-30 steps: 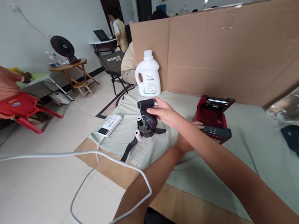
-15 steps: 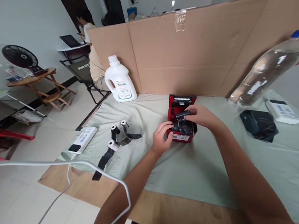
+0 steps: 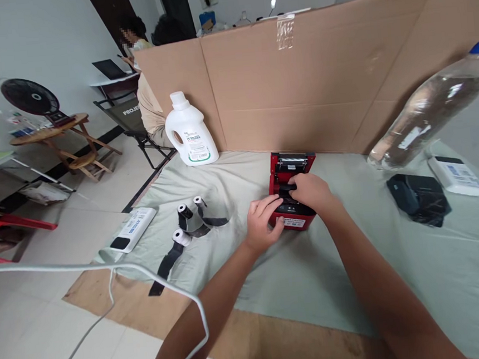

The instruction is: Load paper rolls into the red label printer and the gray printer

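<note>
A small red-and-black receipt printer (image 3: 294, 223) stands on the cloth with its lid raised. A black paper roll (image 3: 286, 190) lies low in its open bay, partly hidden by fingers. From the right, my right hand (image 3: 313, 192) reaches into the bay, fingers bent and closed on the roll. My left hand (image 3: 264, 222) grips the printer's left front corner, thumb at the front and fingers over the edge. To the left stand several more paper rolls with dark tails, among them a white-ended roll (image 3: 181, 237) with its strip unrolled toward the table edge.
A white jug (image 3: 191, 130) and a large water bottle (image 3: 430, 110) stand before a cardboard screen (image 3: 289, 80). Right of the printer lies a black wrapped item (image 3: 418, 198) beside a white device (image 3: 457, 174). A power bank (image 3: 133, 229) sits left. A white cable (image 3: 164, 275) crosses the front.
The black roll has gone down into the printer's bay, and its dark loose strip no longer hangs over the front. My right hand has moved slightly left and down; my left hand stays at the printer.
</note>
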A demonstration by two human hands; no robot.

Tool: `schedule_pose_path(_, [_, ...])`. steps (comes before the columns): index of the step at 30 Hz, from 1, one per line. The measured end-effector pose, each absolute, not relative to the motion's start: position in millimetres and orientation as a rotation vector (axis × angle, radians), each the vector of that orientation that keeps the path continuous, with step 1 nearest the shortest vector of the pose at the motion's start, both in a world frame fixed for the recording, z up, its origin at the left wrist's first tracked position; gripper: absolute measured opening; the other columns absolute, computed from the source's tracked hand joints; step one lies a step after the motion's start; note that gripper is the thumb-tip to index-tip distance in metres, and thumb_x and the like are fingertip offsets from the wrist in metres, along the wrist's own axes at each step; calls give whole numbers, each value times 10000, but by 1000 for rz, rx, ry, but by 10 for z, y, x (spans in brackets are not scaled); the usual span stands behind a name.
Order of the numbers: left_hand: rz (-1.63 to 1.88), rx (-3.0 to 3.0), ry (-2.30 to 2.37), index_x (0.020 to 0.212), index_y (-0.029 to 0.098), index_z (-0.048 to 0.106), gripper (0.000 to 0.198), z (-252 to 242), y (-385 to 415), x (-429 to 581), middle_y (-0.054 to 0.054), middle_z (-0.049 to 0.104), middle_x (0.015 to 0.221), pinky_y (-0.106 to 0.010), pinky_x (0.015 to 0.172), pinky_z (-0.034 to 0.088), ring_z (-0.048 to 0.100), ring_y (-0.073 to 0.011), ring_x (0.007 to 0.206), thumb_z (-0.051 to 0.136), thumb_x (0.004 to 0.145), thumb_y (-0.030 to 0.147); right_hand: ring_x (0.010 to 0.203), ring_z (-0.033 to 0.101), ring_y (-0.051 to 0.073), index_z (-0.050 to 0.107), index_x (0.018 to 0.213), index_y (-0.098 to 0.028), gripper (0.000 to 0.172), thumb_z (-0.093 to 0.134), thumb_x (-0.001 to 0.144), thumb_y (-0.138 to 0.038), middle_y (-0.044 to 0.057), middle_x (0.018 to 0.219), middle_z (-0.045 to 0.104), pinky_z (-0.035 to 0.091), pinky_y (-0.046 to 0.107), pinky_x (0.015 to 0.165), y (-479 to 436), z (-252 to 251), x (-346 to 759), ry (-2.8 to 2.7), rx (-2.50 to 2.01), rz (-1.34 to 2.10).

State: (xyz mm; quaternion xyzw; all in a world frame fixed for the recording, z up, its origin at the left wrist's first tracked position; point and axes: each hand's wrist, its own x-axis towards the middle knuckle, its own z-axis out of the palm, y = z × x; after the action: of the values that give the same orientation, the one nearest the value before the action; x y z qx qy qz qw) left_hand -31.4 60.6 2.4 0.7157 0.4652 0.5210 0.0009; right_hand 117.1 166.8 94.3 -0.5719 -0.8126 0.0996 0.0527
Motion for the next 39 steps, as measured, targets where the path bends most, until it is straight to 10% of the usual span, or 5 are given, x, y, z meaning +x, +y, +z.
schedule_pose_path(10, [1505,2357,1544,1188,229,702,327,110,593,-293,-67,729,1266,-434,969,443,638,-247,1080,596,880,259,686,605,184,690,701,-216,302,530,900,-377,43,714,696,437,298,651,1733,1178,1555,-2264,-1422,608])
schedule_pose_path(15, [1550,2426,1550,1116,240,730,266,67,605,-284,-53,769,1165,-418,917,450,672,-223,988,607,880,248,762,577,173,673,994,-204,272,540,880,-413,88,1044,723,464,339,795,1984,1004,1598,-1676,-1334,480])
schedule_pose_path(23, [1616,2527,1540,1091,246,740,245,-8,599,-273,-39,791,1105,-400,874,466,697,-199,932,611,889,194,1006,597,220,663,892,-230,221,632,785,-421,50,1056,644,487,379,924,1820,518,1539,-1442,-1023,856])
schedule_pose_path(28, [1501,2526,1574,1090,275,746,243,-30,587,-269,-38,789,1092,-400,892,463,695,-193,935,586,914,225,1344,496,252,521,1365,-344,637,620,738,-306,42,1476,481,426,450,1123,1509,208,1569,-1311,-973,1185])
schedule_pose_path(39, [1427,2310,1658,1346,188,599,519,40,749,-471,-140,659,1301,-418,1037,412,578,-281,1191,466,953,500,1451,411,233,504,1400,-352,632,583,779,-266,-13,1525,493,300,454,1247,1468,36,1499,-1234,-838,1239])
